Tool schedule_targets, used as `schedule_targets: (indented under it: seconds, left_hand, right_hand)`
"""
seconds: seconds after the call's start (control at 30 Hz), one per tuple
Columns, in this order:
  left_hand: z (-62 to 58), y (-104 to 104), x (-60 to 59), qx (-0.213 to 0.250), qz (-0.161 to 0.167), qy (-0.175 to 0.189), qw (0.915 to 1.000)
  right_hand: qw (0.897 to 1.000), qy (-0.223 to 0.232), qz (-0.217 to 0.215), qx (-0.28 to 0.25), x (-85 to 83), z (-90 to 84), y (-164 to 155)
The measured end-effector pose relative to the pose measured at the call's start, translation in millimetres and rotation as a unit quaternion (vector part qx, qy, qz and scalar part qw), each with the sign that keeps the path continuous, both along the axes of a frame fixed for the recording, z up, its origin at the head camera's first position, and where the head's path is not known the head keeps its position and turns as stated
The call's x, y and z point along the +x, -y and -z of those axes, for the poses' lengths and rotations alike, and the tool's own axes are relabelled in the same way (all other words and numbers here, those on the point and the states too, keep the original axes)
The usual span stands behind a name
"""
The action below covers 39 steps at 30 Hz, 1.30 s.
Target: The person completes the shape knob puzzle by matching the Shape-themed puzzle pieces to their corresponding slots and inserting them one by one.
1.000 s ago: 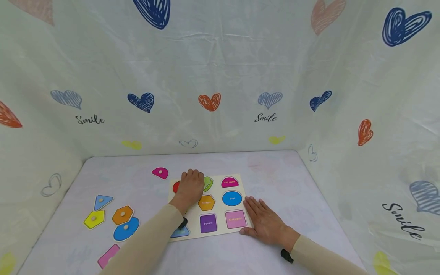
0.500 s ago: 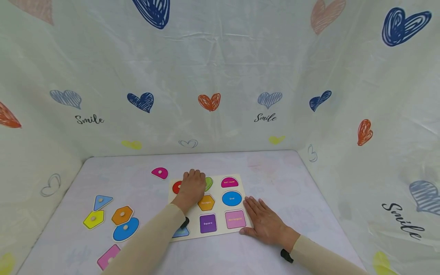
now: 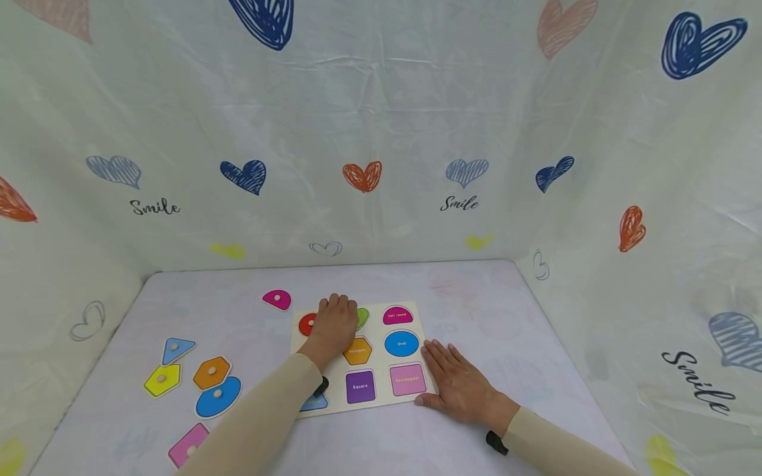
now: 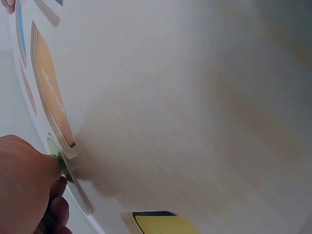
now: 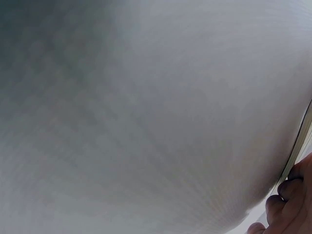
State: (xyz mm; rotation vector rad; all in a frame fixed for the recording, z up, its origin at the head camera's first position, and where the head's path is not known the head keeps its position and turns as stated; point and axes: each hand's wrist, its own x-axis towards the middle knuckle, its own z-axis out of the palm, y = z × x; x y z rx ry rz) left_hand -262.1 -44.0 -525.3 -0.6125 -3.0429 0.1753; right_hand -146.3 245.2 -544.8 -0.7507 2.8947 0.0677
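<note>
My left hand (image 3: 333,328) reaches over the top row of the white shape puzzle board (image 3: 381,401). In the left wrist view, its thumb and fingers pinch a green rounded puzzle piece (image 4: 53,147) at the board's surface; the hand hides much of it. Beside that hand is the red circle (image 3: 306,323), partly covered. My right hand (image 3: 458,387) lies flat with fingers extended, against the board's right edge. The printed half round (image 3: 397,316), oval (image 3: 401,344), hexagon (image 3: 357,351), square (image 3: 360,387) and rectangle (image 3: 408,380) spaces show on the board.
Loose knobbed pieces lie left of the board: a blue triangle (image 3: 177,349), yellow pentagon (image 3: 162,381), orange hexagon (image 3: 211,373), blue oval (image 3: 217,398) and pink rectangle (image 3: 188,444), partly behind the left sleeve. A magenta half round (image 3: 276,299) lies beyond them. Heart-printed cloth surrounds the table.
My left hand has shifted slightly right over the green piece, covering more of it and uncovering more of the red circle. The right hand stays at the board's edge.
</note>
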Motion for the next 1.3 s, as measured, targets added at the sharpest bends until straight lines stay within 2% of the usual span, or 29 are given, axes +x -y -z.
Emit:
schedule_targets:
  seconds: [0.43,0.7,1.3]
  left_hand:
    - [5.0,-0.6,-1.5,-0.016,0.0,-0.005,0.9999]
    - [2.3,-0.9,0.3,-0.012,0.001,-0.003,0.9999]
    - [5.0,0.7,-0.5,-0.003,0.004,-0.001,1.0]
  right_hand:
    - [1.0,0.005,0.003,-0.004,0.3,-1.3,1.0]
    - [1.0,0.003,0.002,-0.005,0.7,-1.7,0.9]
    - [1.0,0.006,0.0,-0.007,0.3,-3.9,1.5]
